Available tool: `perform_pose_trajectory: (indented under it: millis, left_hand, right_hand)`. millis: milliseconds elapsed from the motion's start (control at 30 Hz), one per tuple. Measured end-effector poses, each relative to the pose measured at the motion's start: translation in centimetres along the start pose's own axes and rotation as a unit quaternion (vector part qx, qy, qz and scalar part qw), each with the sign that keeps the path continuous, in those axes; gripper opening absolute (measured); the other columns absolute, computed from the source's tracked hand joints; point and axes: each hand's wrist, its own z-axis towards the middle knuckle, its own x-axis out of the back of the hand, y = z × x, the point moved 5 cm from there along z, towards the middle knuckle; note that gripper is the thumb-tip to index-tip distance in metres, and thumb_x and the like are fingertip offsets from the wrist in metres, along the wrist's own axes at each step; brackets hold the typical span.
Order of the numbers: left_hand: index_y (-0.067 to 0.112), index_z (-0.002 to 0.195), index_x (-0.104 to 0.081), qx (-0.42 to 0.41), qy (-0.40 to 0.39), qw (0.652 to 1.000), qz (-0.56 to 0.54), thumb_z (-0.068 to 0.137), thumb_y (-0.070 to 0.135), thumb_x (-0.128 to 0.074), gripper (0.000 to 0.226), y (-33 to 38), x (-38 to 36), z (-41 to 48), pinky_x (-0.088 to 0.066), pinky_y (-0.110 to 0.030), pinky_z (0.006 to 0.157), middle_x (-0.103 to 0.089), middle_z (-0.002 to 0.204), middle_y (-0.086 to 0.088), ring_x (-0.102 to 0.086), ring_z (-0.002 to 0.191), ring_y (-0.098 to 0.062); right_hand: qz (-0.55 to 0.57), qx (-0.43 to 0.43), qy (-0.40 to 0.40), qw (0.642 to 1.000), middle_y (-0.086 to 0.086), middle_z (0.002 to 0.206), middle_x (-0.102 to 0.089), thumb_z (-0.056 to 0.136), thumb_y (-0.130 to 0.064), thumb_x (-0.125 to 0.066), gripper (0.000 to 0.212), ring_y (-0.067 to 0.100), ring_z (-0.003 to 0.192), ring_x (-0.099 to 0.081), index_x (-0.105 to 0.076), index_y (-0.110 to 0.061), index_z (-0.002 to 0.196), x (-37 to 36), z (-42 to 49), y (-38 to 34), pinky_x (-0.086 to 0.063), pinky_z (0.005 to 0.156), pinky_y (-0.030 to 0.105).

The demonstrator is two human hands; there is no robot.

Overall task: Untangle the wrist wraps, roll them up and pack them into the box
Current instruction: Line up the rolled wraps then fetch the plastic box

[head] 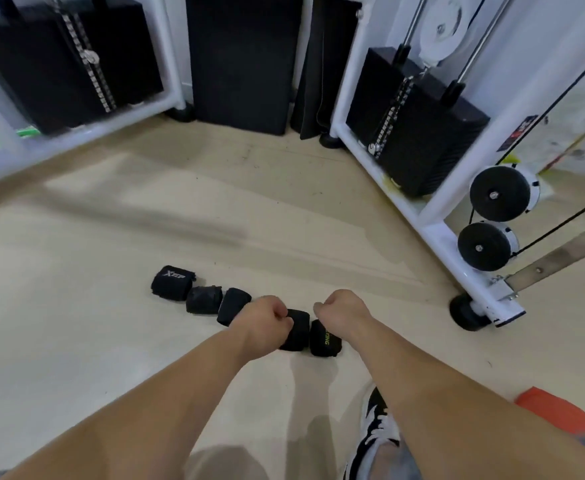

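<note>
Left hand [266, 323] pinched the fourth roll [298, 332] at its left edge; right hand [344, 311], fingers curled and empty, hung just above the lettered roll [324, 339]. The row ran toward the upper left.

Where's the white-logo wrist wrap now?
Head view: white-logo wrap on the floor, left end of the row, beside a plain black roll, left of the left hand.

Seemingly five rolled wrist wraps [203, 299]; two weight stacks [419, 133].
</note>
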Motion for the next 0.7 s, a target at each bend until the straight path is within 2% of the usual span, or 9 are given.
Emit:
perform_pose_trajectory:
  millis: [67,167,233,300,400,500,567,633,700]
  left_hand:
    - [0.021,0.106,-0.068,-0.021,0.03,0.999,-0.009,0.098,0.025,-0.063,0.01,2.5,3.0,-2.9,-0.058,-0.034,0.081,-0.073,0.1,0.0,-0.069,0.09,-0.022]
    - [0.02,0.108,-0.068,-0.056,0.074,0.996,0.006,0.099,0.024,-0.063,0.01,5.5,6.9,-7.7,-0.059,-0.037,0.086,-0.073,0.101,0.0,-0.07,0.094,-0.024]
    - [0.021,0.104,-0.068,-0.08,0.091,0.992,0.022,0.099,0.023,-0.064,0.007,6.9,8.8,-10.8,-0.056,-0.033,0.082,-0.069,0.092,0.004,-0.066,0.09,-0.022]
    - [0.02,0.105,-0.068,-0.094,0.087,0.991,0.028,0.1,0.023,-0.064,0.008,7.8,10.0,-13.5,-0.05,-0.027,0.072,-0.068,0.09,0.003,-0.061,0.082,-0.018]
    - [0.018,0.123,-0.067,-0.105,0.087,0.989,0.057,0.101,0.027,-0.064,0.023,8.9,11.4,-16.9,-0.049,-0.024,0.071,-0.071,0.11,-0.002,-0.065,0.09,-0.019]
    - [0.018,0.13,-0.064,-0.106,0.093,0.987,0.072,0.101,0.03,-0.065,0.031,9.8,12.6,-18.3,-0.047,-0.025,0.073,-0.069,0.114,0.002,-0.066,0.093,-0.018]
    - [0.018,0.133,-0.064,-0.11,0.091,0.985,0.094,0.102,0.03,-0.064,0.034,10.4,13.1,-18.2,-0.047,-0.025,0.079,-0.068,0.117,0.003,-0.065,0.095,-0.017]
    - [0.017,0.133,-0.064,-0.113,0.087,0.985,0.098,0.102,0.029,-0.064,0.033,10.6,13.4,-17.2,-0.048,-0.025,0.082,-0.069,0.119,0.001,-0.064,0.094,-0.017]
    - [0.018,0.131,-0.064,-0.107,0.08,0.987,0.086,0.102,0.029,-0.064,0.031,10.2,13.5,-15.7,-0.051,-0.025,0.079,-0.07,0.117,0.001,-0.065,0.091,-0.016]
  right_hand:
    - [-0.014,0.037,-0.003,0.999,0.006,0.081,-0.058,0.096,-0.028,-0.056,0.021,0.026,0.074,-0.055,-0.056,-0.013,0.081,1.5,-2.8,-3.1,-0.043,0.066,0.029]
    - [-0.053,0.097,-0.018,0.994,0.01,0.081,-0.064,0.098,-0.031,-0.055,0.025,0.029,0.071,-0.061,-0.06,-0.009,0.087,3.5,-7.4,-8.0,-0.045,0.064,0.03]
    - [-0.08,0.123,-0.045,0.988,0.015,0.095,-0.076,0.098,-0.033,-0.056,0.033,0.034,0.088,-0.074,-0.068,-0.003,0.1,4.5,-10.3,-10.7,-0.05,0.069,0.033]
    - [-0.103,0.147,-0.07,0.981,0.017,0.106,-0.078,0.098,-0.034,-0.057,0.037,0.034,0.102,-0.077,-0.07,-0.001,0.112,5.5,-13.0,-12.9,-0.058,0.079,0.038]
    - [-0.132,0.193,-0.095,0.968,0.014,0.11,-0.077,0.101,-0.035,-0.059,0.036,0.029,0.099,-0.076,-0.069,-0.004,0.116,6.4,-15.9,-15.4,-0.061,0.09,0.043]
    - [-0.121,0.235,-0.079,0.961,0.015,0.11,-0.077,0.101,-0.029,-0.057,0.028,0.028,0.091,-0.073,-0.07,-0.007,0.114,7.1,-17.1,-17.0,-0.056,0.076,0.037]
    - [-0.09,0.265,-0.04,0.959,0.011,0.102,-0.076,0.1,-0.024,-0.054,0.022,0.028,0.091,-0.071,-0.07,-0.011,0.109,7.5,-16.9,-17.4,-0.051,0.069,0.032]
    - [-0.044,0.283,-0.014,0.958,0.006,0.095,-0.073,0.099,-0.023,-0.055,0.019,0.029,0.092,-0.071,-0.071,-0.012,0.103,7.8,-16.3,-17.4,-0.05,0.067,0.03]
    - [0.008,0.271,-0.021,0.962,0.008,0.096,-0.075,0.099,-0.026,-0.058,0.017,0.03,0.09,-0.075,-0.07,-0.014,0.1,7.8,-15.1,-17.0,-0.051,0.066,0.032]
